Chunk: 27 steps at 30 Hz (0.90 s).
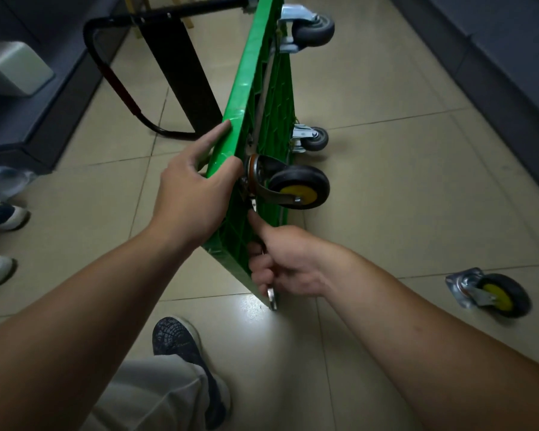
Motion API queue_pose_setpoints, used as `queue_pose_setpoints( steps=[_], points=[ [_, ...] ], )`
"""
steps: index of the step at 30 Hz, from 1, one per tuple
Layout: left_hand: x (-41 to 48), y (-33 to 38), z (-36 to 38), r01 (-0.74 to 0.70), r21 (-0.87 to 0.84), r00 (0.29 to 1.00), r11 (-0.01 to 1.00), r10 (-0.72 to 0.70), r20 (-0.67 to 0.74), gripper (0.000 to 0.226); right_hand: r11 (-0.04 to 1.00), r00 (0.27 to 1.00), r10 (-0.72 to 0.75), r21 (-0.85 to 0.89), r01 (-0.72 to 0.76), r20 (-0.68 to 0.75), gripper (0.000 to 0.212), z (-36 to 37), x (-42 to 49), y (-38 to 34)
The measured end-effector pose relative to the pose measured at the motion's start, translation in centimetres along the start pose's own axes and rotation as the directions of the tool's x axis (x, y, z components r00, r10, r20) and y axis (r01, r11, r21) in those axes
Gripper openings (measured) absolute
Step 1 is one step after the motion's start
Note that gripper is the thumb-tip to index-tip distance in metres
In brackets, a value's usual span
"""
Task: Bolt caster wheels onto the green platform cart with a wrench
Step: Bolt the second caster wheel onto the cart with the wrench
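Green platform cart [252,76] stood on its long edge on tile floor [386,181], ribbed underside facing right, running from near centre to far. Black-and-yellow caster [299,188] against underside at near top corner, just right of both hands. Left hand [193,194] clamped over cart's top edge beside that caster: index finger laid straight along the edge, thumb curled onto the underside. Right hand [287,262] lower and nearer, fist wrapped round wrench [272,297]; wrench head up at caster's mounting plate, tail poking out below the fist near the floor. Two grey casters [313,29] [316,139] on far end of underside. Black folding handle [119,85] out to far left. Loose caster [498,293] lying on floor, well apart at near right. Dark shoe [175,340] near centre; other shoes [0,216] at left edge.
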<state>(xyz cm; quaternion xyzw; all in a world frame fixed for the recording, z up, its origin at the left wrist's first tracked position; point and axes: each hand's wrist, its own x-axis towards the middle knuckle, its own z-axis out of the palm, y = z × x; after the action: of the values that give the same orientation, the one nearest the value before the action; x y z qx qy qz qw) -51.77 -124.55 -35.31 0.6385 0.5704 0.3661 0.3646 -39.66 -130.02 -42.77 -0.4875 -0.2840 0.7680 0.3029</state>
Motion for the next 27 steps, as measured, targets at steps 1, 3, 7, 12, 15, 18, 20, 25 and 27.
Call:
queue_pose_setpoints(
  steps=[1, 3, 7, 12, 15, 18, 20, 25, 27],
  points=[
    [-0.1, 0.0, 0.0, -0.002, 0.005, 1.000, 1.000, 0.002, 0.008, 0.053, 1.000, 1.000, 0.015, 0.023, -0.015, -0.007, 0.054, 0.3, -0.3, -0.4],
    [-0.2, 0.1, -0.1, -0.005, 0.013, 1.000, 1.000, 0.005, 0.026, 0.054, 0.999, 1.000, 0.006, 0.047, -0.005, -0.028, 0.054, 0.8, -0.7, -0.3],
    [0.0, 0.1, -0.5, 0.000, 0.008, 0.999, 1.000, -0.001, 0.053, 0.054, 0.989, 0.954, -0.102, -0.135, 0.066, -0.281, 0.063, 0.8, -0.2, 4.1],
    [0.1, 0.1, -0.4, -0.003, -0.017, 0.998, 1.000, 0.004, 0.062, 0.054, 0.772, 0.724, -0.522, -0.610, 0.178, -0.450, 0.037, -3.9, 1.8, 7.4],
    [0.2, 0.2, -0.3, 0.010, -0.025, 0.997, 1.000, -0.008, 0.071, 0.055, 0.625, 0.620, -0.700, -0.724, 0.293, -0.353, 0.033, -6.1, 4.1, 7.2],
    [0.2, 0.2, -0.2, 0.004, -0.029, 0.998, 1.000, -0.002, 0.062, 0.056, 0.492, 0.571, -0.789, -0.791, 0.363, -0.228, 0.035, -6.7, 5.8, 6.4],
    [0.2, 0.2, -0.1, -0.002, -0.036, 0.999, 0.999, 0.004, 0.051, 0.056, 0.455, 0.572, -0.805, -0.783, 0.424, -0.158, 0.045, -6.7, 6.5, 5.8],
    [0.2, 0.2, 0.0, -0.026, -0.049, 0.999, 0.998, 0.028, 0.045, 0.055, 0.380, 0.581, -0.811, -0.811, 0.445, -0.062, 0.037, -7.1, 8.1, 4.7],
    [0.2, 0.0, 0.1, -0.030, -0.066, 0.999, 0.997, 0.032, 0.035, 0.055, 0.370, 0.593, -0.804, -0.804, 0.466, -0.026, 0.036, -7.2, 8.5, 4.6]
  ],
)
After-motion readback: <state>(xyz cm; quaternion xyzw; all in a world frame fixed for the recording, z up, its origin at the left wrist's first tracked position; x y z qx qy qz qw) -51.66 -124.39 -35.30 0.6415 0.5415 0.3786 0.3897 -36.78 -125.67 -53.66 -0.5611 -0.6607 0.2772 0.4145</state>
